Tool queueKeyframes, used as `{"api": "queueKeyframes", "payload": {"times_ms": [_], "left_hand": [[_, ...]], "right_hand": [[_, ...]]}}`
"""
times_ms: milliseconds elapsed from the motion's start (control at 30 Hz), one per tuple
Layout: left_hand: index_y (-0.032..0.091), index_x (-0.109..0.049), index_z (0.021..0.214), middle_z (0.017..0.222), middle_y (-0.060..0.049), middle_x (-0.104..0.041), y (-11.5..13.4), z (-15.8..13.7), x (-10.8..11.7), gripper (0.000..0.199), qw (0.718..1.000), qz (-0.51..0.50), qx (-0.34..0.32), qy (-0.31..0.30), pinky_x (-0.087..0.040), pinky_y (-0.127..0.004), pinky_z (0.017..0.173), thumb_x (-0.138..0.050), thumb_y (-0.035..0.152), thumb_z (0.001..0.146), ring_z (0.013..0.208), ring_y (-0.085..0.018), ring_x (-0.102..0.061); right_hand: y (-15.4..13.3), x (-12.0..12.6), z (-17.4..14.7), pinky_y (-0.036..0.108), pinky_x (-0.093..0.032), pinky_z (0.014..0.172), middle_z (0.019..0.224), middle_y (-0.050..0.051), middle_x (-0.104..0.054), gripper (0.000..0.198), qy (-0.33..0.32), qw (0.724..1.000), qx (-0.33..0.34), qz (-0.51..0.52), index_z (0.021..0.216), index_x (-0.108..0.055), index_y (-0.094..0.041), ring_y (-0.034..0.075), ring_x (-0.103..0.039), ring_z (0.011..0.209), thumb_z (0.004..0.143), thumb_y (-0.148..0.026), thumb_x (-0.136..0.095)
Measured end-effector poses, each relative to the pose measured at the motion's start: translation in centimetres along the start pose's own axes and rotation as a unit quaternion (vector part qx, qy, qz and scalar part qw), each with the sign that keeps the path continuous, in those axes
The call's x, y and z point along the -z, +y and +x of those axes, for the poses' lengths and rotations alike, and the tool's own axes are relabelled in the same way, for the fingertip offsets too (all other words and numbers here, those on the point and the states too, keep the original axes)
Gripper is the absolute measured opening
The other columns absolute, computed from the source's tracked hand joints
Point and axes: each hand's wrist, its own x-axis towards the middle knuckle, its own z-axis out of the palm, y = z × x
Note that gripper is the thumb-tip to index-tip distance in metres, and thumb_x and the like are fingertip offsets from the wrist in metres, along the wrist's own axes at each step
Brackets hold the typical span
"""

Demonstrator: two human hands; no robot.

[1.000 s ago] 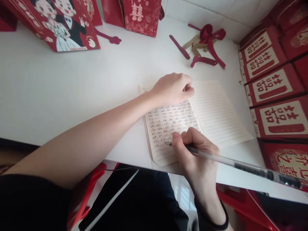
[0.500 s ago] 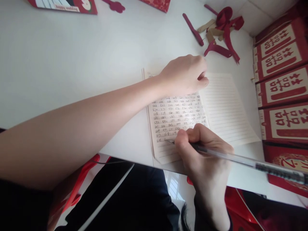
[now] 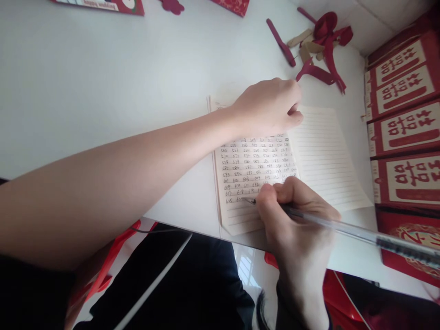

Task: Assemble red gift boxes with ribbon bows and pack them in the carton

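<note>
My right hand is closed around a pen with a clear barrel. Its dark tip touches the lined page of an open notebook, at the row beginning 625, where a second number is partly written. Rows of handwritten numbers fill the page above. My left hand rests as a loose fist across the top of the notebook, its forearm stretching in from the left. The curled fingers are mostly hidden beneath it, and nothing shows in them. To the right, the facing lined page is blank where visible.
The notebook lies near the front edge of a white table. Red boxes with cream labels line the right side. Dark red and tan strips are piled at the back right. Red printed items lie at the far edge.
The pen tip has moved slightly right along the row, and more of the second number shows. My left fist stays on the notebook. The whole view has shifted a little.
</note>
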Motion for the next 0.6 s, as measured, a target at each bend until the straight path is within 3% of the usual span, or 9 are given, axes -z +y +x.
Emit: {"api": "queueKeyframes", "payload": {"times_ms": [133,233,300,433,500,600], "left_hand": [[0.018,-0.053,0.056,0.054,-0.001,-0.049,0.0,0.0,0.0,0.019,1.000,-0.001,0.005,-0.010,-0.033,-0.029,0.056,-0.050,0.022,0.075,0.058,-0.014,-0.052],[0.018,-0.056,0.060,0.057,-0.001,-0.050,0.0,0.0,0.0,0.018,1.000,-0.004,0.011,-0.014,-0.036,-0.029,0.059,-0.050,0.023,0.076,0.063,-0.015,-0.055],[0.017,-0.057,0.061,0.057,-0.001,-0.051,0.0,-0.2,0.0,0.019,1.000,-0.004,0.006,-0.013,-0.037,-0.029,0.060,-0.050,0.023,0.077,0.061,-0.015,-0.054],[0.018,-0.057,0.061,0.057,0.000,-0.054,0.1,-0.8,0.4,0.019,1.000,0.000,0.000,-0.013,-0.039,-0.029,0.060,-0.049,0.023,0.078,0.055,-0.012,-0.050],[0.020,-0.057,0.063,0.060,0.000,-0.058,0.4,-1.2,0.7,0.020,1.000,0.004,-0.003,-0.012,-0.039,-0.029,0.058,-0.048,0.025,0.079,0.055,-0.013,-0.051],[0.021,-0.058,0.061,0.056,0.001,-0.057,0.8,-1.7,1.1,0.025,0.999,0.030,0.025,-0.020,-0.042,-0.027,0.053,-0.049,0.033,0.080,0.052,-0.014,-0.053]], "right_hand": [[0.1,0.1,0.0,0.020,-0.019,0.038,0.050,-0.005,-0.025,0.036,-0.003,1.000,0.004,0.007,0.055,-0.026,-0.017,0.006,-0.023,0.044,0.078,-0.009,-0.052],[-0.1,0.0,-0.3,0.020,-0.020,0.038,0.049,-0.006,-0.027,0.036,0.004,0.999,-0.031,0.039,0.054,-0.028,-0.017,0.006,-0.025,0.043,0.079,-0.011,-0.054],[-0.2,-0.1,-0.7,0.019,-0.021,0.037,0.048,-0.006,-0.028,0.037,0.057,0.990,-0.059,0.110,0.056,-0.029,-0.018,0.006,-0.026,0.041,0.080,-0.013,-0.056],[0.3,0.6,-1.2,0.017,-0.022,0.036,0.047,-0.008,-0.028,0.035,0.181,0.938,-0.054,0.292,0.061,-0.030,-0.019,0.006,-0.024,0.038,0.080,-0.017,-0.060],[1.0,1.6,-1.1,0.018,-0.026,0.037,0.046,-0.007,-0.036,0.032,0.217,0.933,-0.018,0.287,0.063,-0.037,-0.019,0.007,-0.030,0.038,0.082,-0.022,-0.062],[2.4,2.9,-0.5,0.019,-0.029,0.039,0.046,-0.005,-0.044,0.027,0.261,0.950,0.000,0.174,0.074,-0.048,-0.018,0.009,-0.038,0.038,0.087,-0.038,-0.060]]}}
